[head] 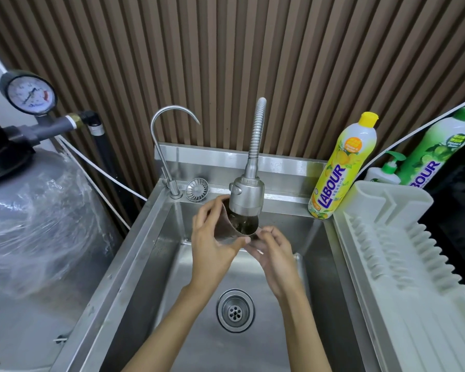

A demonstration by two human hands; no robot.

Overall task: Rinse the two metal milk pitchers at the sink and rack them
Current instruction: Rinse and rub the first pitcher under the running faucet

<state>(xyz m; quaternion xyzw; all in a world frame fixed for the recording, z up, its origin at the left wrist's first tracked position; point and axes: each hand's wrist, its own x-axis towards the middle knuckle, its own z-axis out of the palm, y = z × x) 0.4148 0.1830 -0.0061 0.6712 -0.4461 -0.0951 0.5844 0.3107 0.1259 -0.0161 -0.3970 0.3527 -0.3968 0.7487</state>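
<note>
Steel pitcher (pixel 238 224) under the spray head, gripped in both hands.

Metal and tilted, the pitcher sits with its mouth right beneath the spray head (pixel 246 196) over the sink (pixel 145 251). Left hand (pixel 212 244) has its fingers (pixel 206 212) wrapped round the pitcher's wall, closed on it; right hand (pixel 273 249) curls its fingers against the lower rim, closed too, though what lies under them is blurred. Beyond the right fingers, past the sink edge, the white drying rack (pixel 392 237) holds nothing that shows. A second pitcher is not in view. By my reading, rinsing of one pitcher is underway; racking it, and all of the other, remain.
</note>
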